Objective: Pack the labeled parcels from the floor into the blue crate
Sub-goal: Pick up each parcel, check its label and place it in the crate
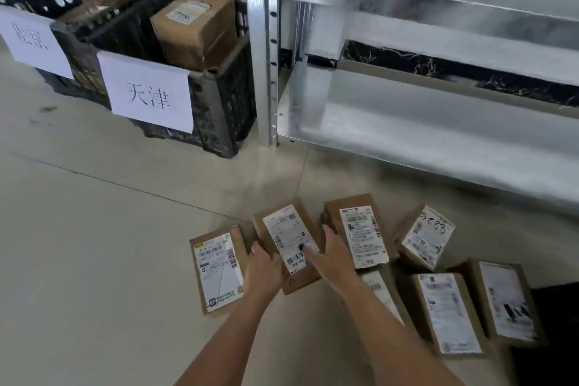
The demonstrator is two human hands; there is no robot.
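Grey floor is carrying brown cardboard parcels. Left hand is gripping one white-labelled parcel; right hand, fingers straight, is touching it. Next probably lifting toward the dark crate.

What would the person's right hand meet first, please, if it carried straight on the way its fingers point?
Probably the white shipping label on the brown cardboard parcel under both hands; the right hand points up-left, its fingertip apparently touching it already.
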